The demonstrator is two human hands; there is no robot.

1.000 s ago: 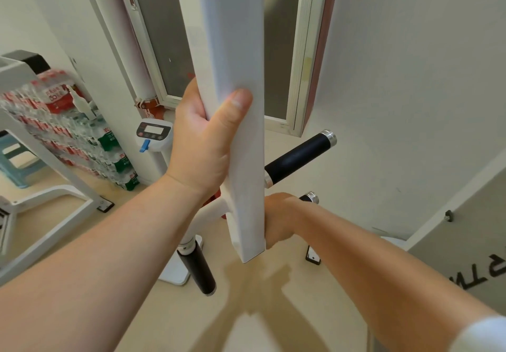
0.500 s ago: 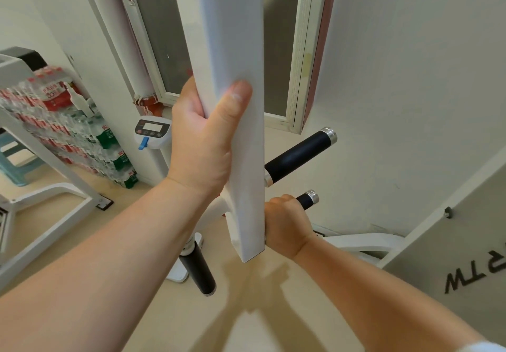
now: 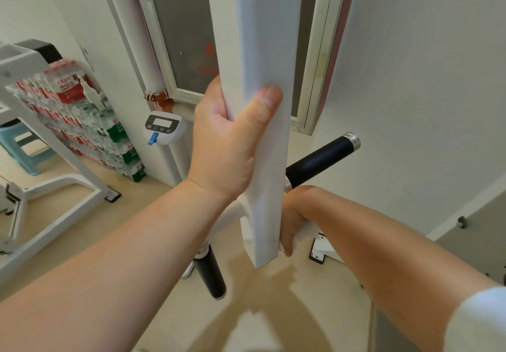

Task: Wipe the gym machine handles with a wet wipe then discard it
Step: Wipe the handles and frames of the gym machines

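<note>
- the left hand (image 3: pixel 227 146) is clamped on a white square metal post (image 3: pixel 267 36) that hangs upright in the middle of the view; the thumb lies across the near face and the fingers wrap round the far side, out of sight.
- the right hand (image 3: pixel 291 218) sits low behind the post's right edge, near the post's bottom end, with its fingers curled into a fist.
- the post hides what the fist closes on, so i cannot tell whether it holds anything.
- a white patch (image 3: pixel 305 229) shows just beneath the fist; it may be the wet wipe or a part of the frame, i cannot tell which.
- a black cylindrical handle with a silver end cap (image 3: pixel 323 157) juts up and to the right from behind the post, just above the right wrist, untouched by either hand.
- a second black handle (image 3: pixel 210 277) points down towards the floor below the left forearm, also free.
- a white sleeve (image 3: pixel 479 321) covers the right upper arm at the corner.
- along the left wall stand stacked packs of bottled water (image 3: pixel 82 121), a light blue plastic stool (image 3: pixel 24 149) and a white scale with a small display (image 3: pixel 163 127).
- a white machine frame (image 3: pixel 54 187) rests on the beige floor (image 3: pixel 153 214) at left.
</note>
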